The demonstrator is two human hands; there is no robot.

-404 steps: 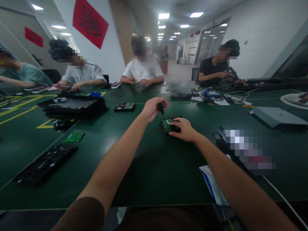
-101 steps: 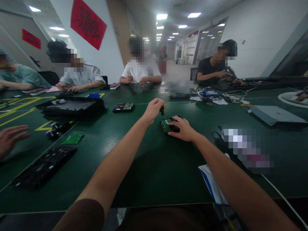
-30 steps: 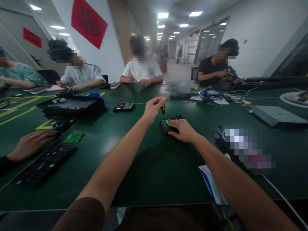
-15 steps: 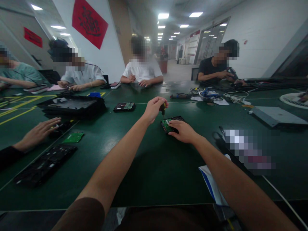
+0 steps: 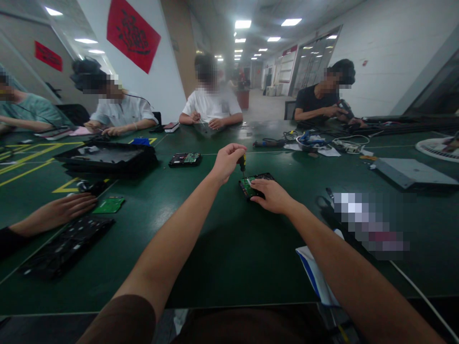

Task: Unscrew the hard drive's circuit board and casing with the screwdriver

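Observation:
My left hand [image 5: 229, 160] is closed around the handle of a screwdriver [image 5: 243, 164], which stands upright with its shaft pointing down. The tip meets a black-framed hard drive [image 5: 244, 192] with a green circuit board, lying on the green table [image 5: 215, 239]. My right hand [image 5: 269, 193] rests on the drive's right part, with thumb and fingers spread over its board and near edge. Part of the drive is hidden under that hand. Farther left on the table lies a similar drive [image 5: 184, 159].
A co-worker's hand [image 5: 60, 212] reaches in from the left beside a loose green circuit board [image 5: 109, 205] and a black plastic frame [image 5: 66, 246]. Black trays [image 5: 107, 160] are stacked behind. At right are a grey metal case [image 5: 416, 173], cables [image 5: 311, 139] and a blurred-out object [image 5: 369, 222].
The co-worker's hand at left has lowered and shifted right, towards the loose circuit board. My hands, the screwdriver and the drive stay almost in place.

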